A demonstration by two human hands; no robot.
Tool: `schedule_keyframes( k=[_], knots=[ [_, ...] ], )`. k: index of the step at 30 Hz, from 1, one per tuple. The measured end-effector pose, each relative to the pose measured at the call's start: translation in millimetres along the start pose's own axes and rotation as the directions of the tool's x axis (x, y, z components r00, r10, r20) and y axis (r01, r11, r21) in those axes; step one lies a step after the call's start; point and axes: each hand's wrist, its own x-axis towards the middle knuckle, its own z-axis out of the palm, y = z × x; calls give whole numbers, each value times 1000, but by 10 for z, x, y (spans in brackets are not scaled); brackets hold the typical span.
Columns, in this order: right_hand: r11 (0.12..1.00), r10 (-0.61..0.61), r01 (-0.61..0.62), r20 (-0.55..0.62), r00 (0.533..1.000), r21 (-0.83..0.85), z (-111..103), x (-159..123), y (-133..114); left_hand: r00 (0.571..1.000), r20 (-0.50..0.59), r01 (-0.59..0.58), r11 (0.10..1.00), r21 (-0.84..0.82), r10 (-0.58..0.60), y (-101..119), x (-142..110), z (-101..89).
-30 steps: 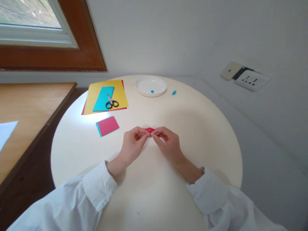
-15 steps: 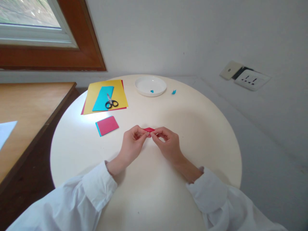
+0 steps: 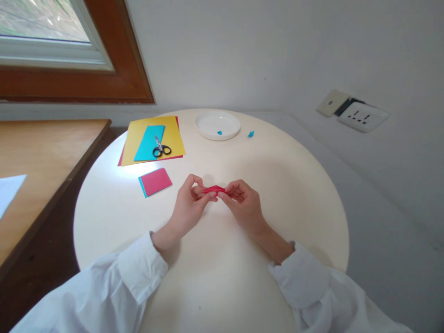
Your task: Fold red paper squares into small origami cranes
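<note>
A small piece of folded red paper is held between my two hands over the middle of the table. My left hand pinches its left end, thumb in front, with the index finger raised and bent above it. At the right end, my right hand grips the paper between thumb and curled fingers. Both thumbs nearly meet at its lower edge. Fingers hide the ends of the paper.
On the round white table lie red and blue paper pieces, and yellow sheets with blue paper and scissors. Behind stand a white plate holding a blue scrap and a small blue folded paper.
My left index finger has lifted off the red paper and bent upward. More of the paper shows between my hands, and it looks slightly tilted. Other things stay in place.
</note>
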Motion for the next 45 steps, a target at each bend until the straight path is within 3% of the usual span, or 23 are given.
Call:
schedule_keyframes(
  k=[6, 19, 27, 36, 45],
  knots=[
    [997, 18, -25, 90, 996, 74, -53, 28, 23, 998, 47, 36, 998, 54, -38, 29, -1, -23],
    [996, 51, -60, 125, 991, 68, -30, 24, 26, 993, 52, 87, 948, 306, -107, 4, 27, -11],
    [990, 85, -103, 165, 983, 101, -15, 15, 2, 996, 75, 4, 918, 397, -37, -30, 13, -28],
    [976, 71, -109, 199, 977, 186, -30, 21, 10, 999, 38, 16, 916, 401, -34, -6, 5, -33],
    [960, 151, -189, 189, 970, 207, -32, 15, -15, 993, 116, -48, 882, 468, -7, -13, -17, -45]
  ],
)
